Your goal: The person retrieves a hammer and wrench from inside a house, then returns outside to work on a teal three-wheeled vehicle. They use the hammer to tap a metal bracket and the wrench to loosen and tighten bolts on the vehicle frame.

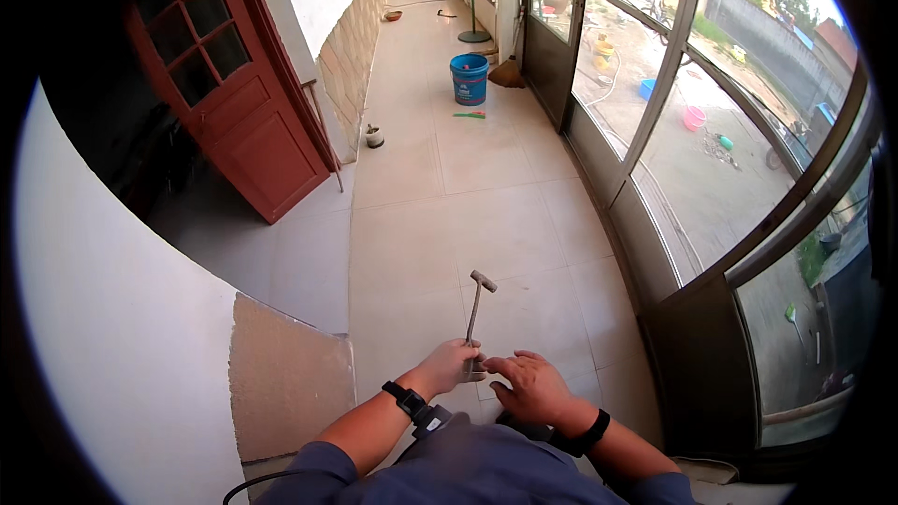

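My left hand (449, 367) is closed around the lower handle of a hammer (484, 281). The tool has a short, blocky greyish-brown head and a thin, slightly bent handle, and it stands upright, head away from me. Just to the right, my right hand (535, 389) has its fingers stretched out and its thumb apart. Its fingertips come close to the left fingers near the handle's lower end; whether they touch I cannot tell. Dark bands circle both wrists.
A tiled corridor floor (402, 234) runs ahead. On it stand a blue bucket (470, 82), a broom (508, 73), a small pot (374, 137) and a green-red brush-like item (470, 115). A red door (262, 145) stands ajar at left; framed glass panels (697, 140) line the right.
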Demonstrator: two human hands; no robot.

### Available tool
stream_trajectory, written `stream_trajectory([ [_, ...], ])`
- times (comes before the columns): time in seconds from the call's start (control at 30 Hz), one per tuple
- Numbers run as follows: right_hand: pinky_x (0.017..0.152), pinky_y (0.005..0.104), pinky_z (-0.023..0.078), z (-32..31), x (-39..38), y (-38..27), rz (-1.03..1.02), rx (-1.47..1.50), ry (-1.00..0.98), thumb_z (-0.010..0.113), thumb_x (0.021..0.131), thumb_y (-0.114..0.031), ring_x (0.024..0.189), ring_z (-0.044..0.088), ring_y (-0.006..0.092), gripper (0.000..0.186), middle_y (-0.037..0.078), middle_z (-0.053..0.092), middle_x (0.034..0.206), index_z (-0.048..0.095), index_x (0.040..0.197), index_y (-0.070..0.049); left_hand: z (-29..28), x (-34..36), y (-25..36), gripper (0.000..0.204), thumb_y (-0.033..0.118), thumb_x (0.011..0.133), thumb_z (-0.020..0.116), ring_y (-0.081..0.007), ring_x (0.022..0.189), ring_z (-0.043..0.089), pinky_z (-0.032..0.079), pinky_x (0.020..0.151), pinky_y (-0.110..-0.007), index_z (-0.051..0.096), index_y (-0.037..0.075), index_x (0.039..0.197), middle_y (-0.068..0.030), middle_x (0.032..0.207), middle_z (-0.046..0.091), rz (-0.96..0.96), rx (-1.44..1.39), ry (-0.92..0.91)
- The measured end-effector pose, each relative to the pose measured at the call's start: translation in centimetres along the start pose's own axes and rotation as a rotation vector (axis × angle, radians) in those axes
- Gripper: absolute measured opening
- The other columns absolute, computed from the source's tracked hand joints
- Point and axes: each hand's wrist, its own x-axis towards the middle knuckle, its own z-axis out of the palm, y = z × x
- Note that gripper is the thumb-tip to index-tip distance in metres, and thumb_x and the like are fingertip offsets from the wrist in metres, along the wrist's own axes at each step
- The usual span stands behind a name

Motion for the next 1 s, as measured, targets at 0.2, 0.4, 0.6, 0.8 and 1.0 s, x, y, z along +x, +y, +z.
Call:
stream_trajectory([
  [0.2, 0.087, 0.0387, 0.054, -8.3, 5.7, 15.3, 0.105, 0.053, 0.229, 0.069, 0.085, -0.005, 0.091, 0.072, 0.0246, 0.038, 0.007, 0.074, 0.100, 0.059, 0.121, -0.006, -10.2, 8.3, 1.0, 0.015, 0.014, 0.091, 0.058, -0.0241, 0.070, 0.063, 0.048, 0.057, -0.040, 0.057, 0.002, 0.101, -0.0102, 0.081, 0.063, -0.137, 0.498, 0.454],
  [0.4, 0.078, 0.0372, 0.056, -16.4, 8.8, 30.6, 0.429, 0.100, 0.371, 0.068, 0.086, -0.008, 0.089, 0.072, 0.0258, 0.037, 0.011, 0.073, 0.101, 0.060, 0.123, -0.007, -16.7, 8.3, -4.3, 0.033, 0.021, 0.089, 0.058, -0.0449, 0.101, 0.067, 0.053, 0.086, -0.047, 0.068, -0.007, 0.103, -0.0309, 0.105, 0.068, -0.265, 0.964, 0.739],
  [0.6, 0.078, 0.0358, 0.056, -23.3, 15.0, 39.0, 0.471, 0.142, 0.488, 0.068, 0.086, -0.008, 0.088, 0.073, 0.0244, 0.036, 0.011, 0.074, 0.099, 0.061, 0.121, -0.006, -8.4, 13.1, 6.3, 0.044, 0.030, 0.091, 0.059, -0.0462, 0.108, 0.064, 0.051, 0.093, -0.048, 0.066, -0.008, 0.111, -0.0312, 0.112, 0.067, -0.438, 1.100, 0.663],
  [0.8, 0.077, 0.0344, 0.056, -25.6, 21.6, 45.1, 0.476, 0.158, 0.476, 0.069, 0.086, -0.009, 0.087, 0.073, 0.0240, 0.034, 0.011, 0.074, 0.099, 0.062, 0.120, -0.006, -5.5, 25.7, 16.5, 0.050, 0.040, 0.093, 0.057, -0.0457, 0.109, 0.062, 0.049, 0.096, -0.049, 0.065, -0.005, 0.113, -0.0274, 0.113, 0.067, -0.337, 1.320, 0.573],
  [1.0, 0.077, 0.0343, 0.057, -26.9, 24.4, 49.5, 0.515, 0.196, 0.473, 0.069, 0.087, -0.010, 0.087, 0.073, 0.0237, 0.034, 0.011, 0.074, 0.099, 0.062, 0.120, -0.005, 0.2, 33.2, 26.9, 0.046, 0.043, 0.097, 0.053, -0.0442, 0.101, 0.065, 0.050, 0.088, -0.052, 0.062, 0.000, 0.109, -0.0259, 0.103, 0.069, -0.035, 1.275, 0.615],
])
